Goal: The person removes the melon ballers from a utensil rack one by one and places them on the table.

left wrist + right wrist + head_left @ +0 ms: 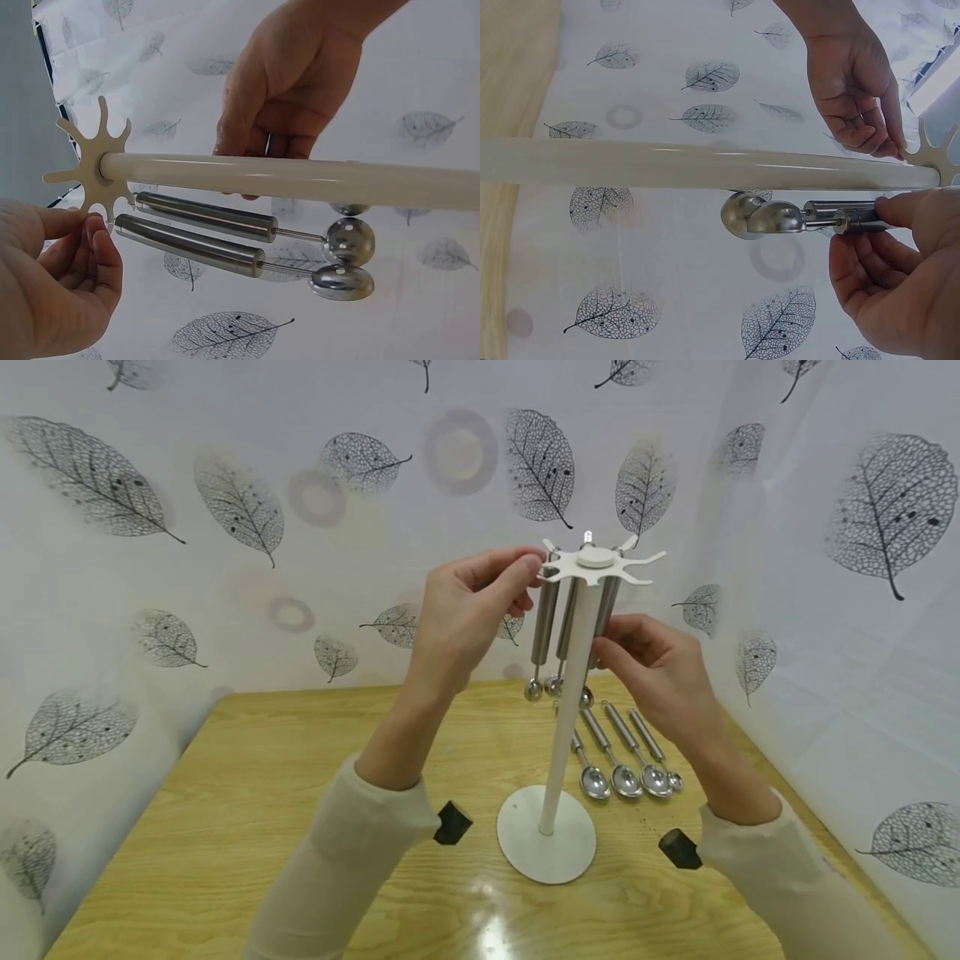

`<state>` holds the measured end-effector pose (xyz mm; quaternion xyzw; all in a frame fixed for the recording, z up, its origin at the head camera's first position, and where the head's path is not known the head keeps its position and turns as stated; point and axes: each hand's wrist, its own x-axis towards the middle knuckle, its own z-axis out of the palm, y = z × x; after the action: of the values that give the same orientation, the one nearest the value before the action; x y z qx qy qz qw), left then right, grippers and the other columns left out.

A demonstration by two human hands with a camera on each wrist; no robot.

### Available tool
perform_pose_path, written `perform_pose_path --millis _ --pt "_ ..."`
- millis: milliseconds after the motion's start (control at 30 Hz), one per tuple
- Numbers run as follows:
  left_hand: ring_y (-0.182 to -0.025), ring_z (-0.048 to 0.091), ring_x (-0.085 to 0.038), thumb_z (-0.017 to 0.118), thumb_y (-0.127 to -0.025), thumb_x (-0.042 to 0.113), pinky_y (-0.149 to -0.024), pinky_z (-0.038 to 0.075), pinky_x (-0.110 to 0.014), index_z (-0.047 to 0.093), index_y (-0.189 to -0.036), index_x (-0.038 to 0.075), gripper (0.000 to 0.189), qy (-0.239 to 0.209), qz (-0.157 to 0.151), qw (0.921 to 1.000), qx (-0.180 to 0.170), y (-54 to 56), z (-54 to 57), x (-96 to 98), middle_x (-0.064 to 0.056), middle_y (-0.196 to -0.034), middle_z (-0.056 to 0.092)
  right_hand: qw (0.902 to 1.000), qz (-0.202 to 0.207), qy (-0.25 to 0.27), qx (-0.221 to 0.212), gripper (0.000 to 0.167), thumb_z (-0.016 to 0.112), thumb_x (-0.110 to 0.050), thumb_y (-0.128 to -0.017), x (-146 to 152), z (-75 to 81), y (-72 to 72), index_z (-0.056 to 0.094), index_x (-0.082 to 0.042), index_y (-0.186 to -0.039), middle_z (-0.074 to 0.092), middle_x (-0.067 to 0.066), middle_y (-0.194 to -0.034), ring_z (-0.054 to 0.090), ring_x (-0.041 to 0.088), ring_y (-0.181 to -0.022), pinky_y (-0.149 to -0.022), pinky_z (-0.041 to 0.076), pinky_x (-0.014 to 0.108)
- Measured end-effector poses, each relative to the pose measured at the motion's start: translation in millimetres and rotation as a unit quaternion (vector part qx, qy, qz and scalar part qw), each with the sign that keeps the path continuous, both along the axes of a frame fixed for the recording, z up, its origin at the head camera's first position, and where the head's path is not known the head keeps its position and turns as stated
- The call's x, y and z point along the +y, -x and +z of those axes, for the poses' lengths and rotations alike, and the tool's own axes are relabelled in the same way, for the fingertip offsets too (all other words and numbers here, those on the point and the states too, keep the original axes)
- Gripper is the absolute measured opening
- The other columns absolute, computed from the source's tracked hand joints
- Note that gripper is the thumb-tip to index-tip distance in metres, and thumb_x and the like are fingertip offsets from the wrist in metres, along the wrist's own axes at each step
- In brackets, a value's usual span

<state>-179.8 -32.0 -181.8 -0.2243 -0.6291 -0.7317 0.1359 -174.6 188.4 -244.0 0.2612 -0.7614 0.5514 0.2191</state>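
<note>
A white utensil rack (572,693) stands upright on a round base, topped by a ring of hooked arms. With thumb and fingertips, my left hand (472,610) pinches one arm at the left of this top. Metal scoops with round bowls hang from the hooks, including a left one (187,244) just beside those fingers and a second (206,215) behind it. My right hand (663,677) pinches the handle of another scoop (861,220) behind the right side of the pole. The pole partly hides that scoop in the head view.
Several more metal scoops (626,781) lie side by side on the wooden table (300,827), right of the rack's base (517,852). A white leaf-printed curtain (285,410) surrounds the back and sides.
</note>
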Motion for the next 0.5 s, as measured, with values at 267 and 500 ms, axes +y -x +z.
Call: perform_pose_path --millis 267,500 --pt "-0.073 0.061 -0.016 0.070 -0.100 0.008 -0.070 0.057 -0.025 0.076 -0.115 -0.001 0.019 0.006 0.003 1.0000 0.000 -0.7 0.5 -1.1 -0.013 -0.093 0.074 0.9999 -0.010 0.004 -0.003 0.018 0.068 -0.003 -0.100 4.3 3.6 2.3 0.070 0.007 -0.115 0.074 0.007 -0.097 0.071 0.017 -0.085 -0.080 0.060 0.024" --pt "-0.074 0.062 -0.016 0.069 -0.100 0.008 -0.072 0.058 -0.026 0.076 -0.116 -0.002 0.020 0.016 0.004 0.9998 -0.006 -0.7 1.3 0.6 -0.011 -0.093 0.074 0.9992 -0.039 0.007 -0.007 0.022 0.069 -0.006 -0.100 9.5 8.4 2.4 0.069 0.007 -0.117 0.075 0.005 -0.100 0.069 0.015 -0.084 -0.076 0.057 0.019"
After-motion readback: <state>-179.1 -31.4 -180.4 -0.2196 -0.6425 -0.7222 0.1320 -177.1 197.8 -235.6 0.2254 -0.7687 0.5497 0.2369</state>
